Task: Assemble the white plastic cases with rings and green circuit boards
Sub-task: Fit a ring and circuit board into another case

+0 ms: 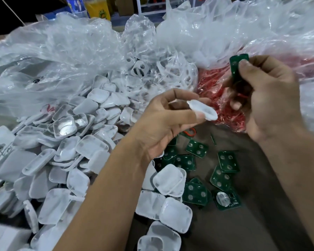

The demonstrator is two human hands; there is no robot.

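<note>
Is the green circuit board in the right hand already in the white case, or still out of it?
Out. The right hand pinches the green circuit board in the air, apart from the white case that the left hand holds.

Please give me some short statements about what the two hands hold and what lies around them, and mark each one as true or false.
1. The left hand pinches a white plastic case. True.
2. The right hand is empty. False: it holds a green circuit board.
3. Loose green boards lie below the hands. True.
4. The pile of white cases lies on the right. False: it is on the left.
5. The red parts sit in a plastic bag. True.
</note>
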